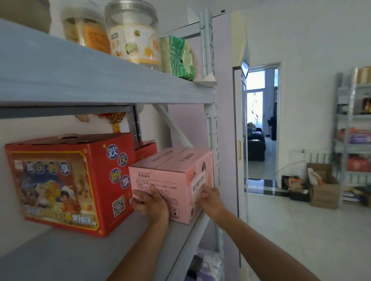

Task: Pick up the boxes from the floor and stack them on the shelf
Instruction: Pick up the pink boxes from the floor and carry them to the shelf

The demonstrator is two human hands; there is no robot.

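1. The left hand (150,203) lies flat and open on the near face of the pink box (171,173), low down. Its fingers stretch sideways to the box's left edge and its thumb points up, so it presses the box without gripping it.
2. The right hand (209,198) rests against the lower part of the box's right-hand face. Its fingers look fairly straight, though blurred, and none can be seen curling round the box.
3. The pink box stands upright between the two hands on the grey shelf (57,261), with its near bottom corner close to the shelf's front edge.
4. Just left of the left hand stands a larger red box (70,183) with a cartoon print, also upright on the shelf. I cannot tell whether it touches the pink box.
5. Beyond the hands, behind the pink box, the top of a small red carton (145,150) shows.
6. Above the hands, the upper shelf board (69,77) carries a clear plastic jar (135,35) and a green packet (179,57).
7. Just right of the right hand rises the metal post (212,139) of the rack.
8. Well apart to the right, an open cardboard box (323,193) sits on the floor near a second rack (360,131).
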